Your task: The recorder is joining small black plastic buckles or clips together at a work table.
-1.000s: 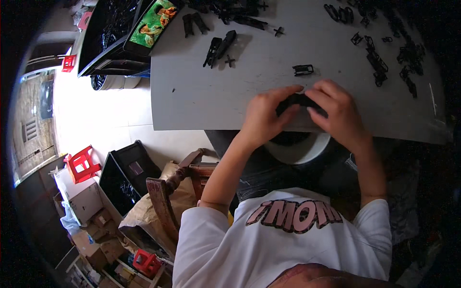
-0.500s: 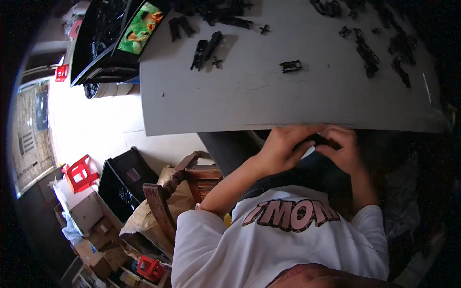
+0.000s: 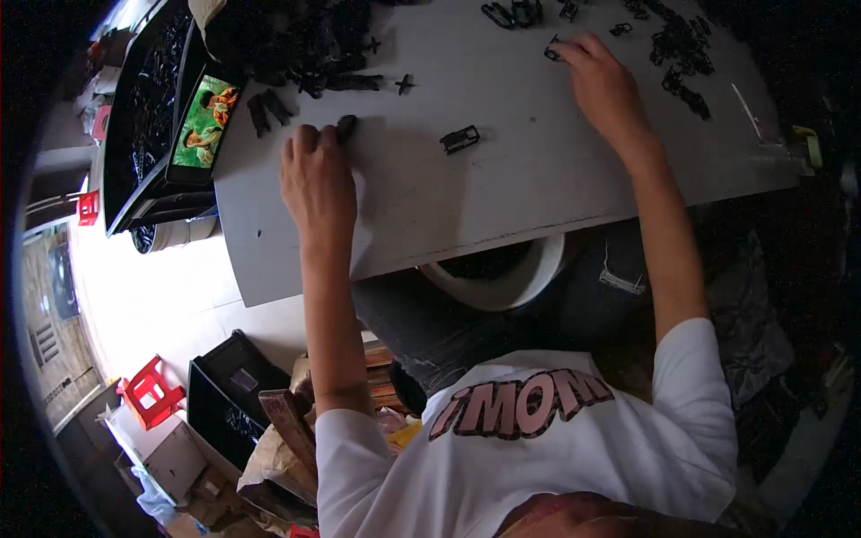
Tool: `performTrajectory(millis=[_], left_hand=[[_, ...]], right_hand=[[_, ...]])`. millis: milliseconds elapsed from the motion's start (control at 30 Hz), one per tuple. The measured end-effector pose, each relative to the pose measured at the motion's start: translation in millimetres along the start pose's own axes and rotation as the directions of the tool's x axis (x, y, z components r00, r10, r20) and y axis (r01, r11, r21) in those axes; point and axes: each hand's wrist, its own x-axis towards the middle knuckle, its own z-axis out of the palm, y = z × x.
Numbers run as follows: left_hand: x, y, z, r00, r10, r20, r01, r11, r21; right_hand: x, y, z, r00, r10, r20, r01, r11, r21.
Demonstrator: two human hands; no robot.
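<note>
Head view, left hand (image 3: 316, 184): lies palm down on the grey table (image 3: 502, 179), fingers bent, fingertips on a small black part (image 3: 346, 126); whether it is clenched on the part or only touching it cannot be told, the fingers cover most of it.
Head view, right hand (image 3: 603, 82): stretched far across the table, fingertips at a small black piece (image 3: 553, 52); the grasp is hidden by the fingers, so it cannot be told.
Between the hands: one black clip-like part (image 3: 460, 139) lies alone, apart from both.
Far edge: piles of black parts (image 3: 296, 40), partly cut off by the frame, too dark to make out.
Left side: a phone with a lit screen (image 3: 204, 121) leans on a black tray (image 3: 148, 108).
Below the table: a white bucket (image 3: 502, 282), mostly hidden by the tabletop.
</note>
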Motion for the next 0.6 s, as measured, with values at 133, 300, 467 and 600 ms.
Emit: performTrajectory(millis=[133, 300, 467, 600], left_hand=[[3.6, 10.8, -6.2, 0.999, 0.041, 0.03, -0.041, 0.999, -0.015], [-5.3, 6.8, 0.7, 0.985, -0.131, 0.109, 0.166, 0.582, -0.796], [-24.3, 24.0, -18.5, 0.943, -0.176, 0.283, 0.271, -0.087, -0.959], [-39.6, 27.4, -17.5, 0.923, -0.075, 0.377, 0.325, -0.374, -0.869]], right_hand=[[28.1, 19.9, 22.0, 0.956, 0.105, 0.273, -0.06, 0.984, -0.169], [2.8, -14.5, 29.8, 0.99, -0.002, 0.144, -0.075, 0.847, 0.526], [-5.5, -30.8, 32.3, 0.993, -0.065, 0.095, 0.005, 0.852, 0.524], [30.7, 6.0, 45.5, 0.997, 0.071, 0.007, -0.066, 0.875, 0.48]])
